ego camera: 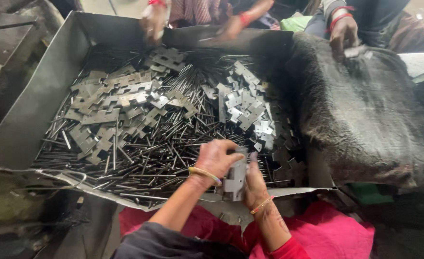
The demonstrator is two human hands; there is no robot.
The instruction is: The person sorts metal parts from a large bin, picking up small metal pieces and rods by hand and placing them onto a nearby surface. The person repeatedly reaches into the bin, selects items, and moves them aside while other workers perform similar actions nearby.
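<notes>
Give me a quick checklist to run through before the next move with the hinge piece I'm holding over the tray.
1. Hinge piece held by both hands: ok, left hand grips it from the top and side, right hand supports it.
2. Piece kept over the metal tray: ok, it sits at the near rim.
3. Pins within reach: ok, a loose heap lies just beyond the left hand.
4. More hinge plates available: ok, piles on both sides.
5. Pin already seated in the piece: cannot tell, fingers hide it.
6. Other people's hands apart from mine: ok, they work at the far rim.
</notes>
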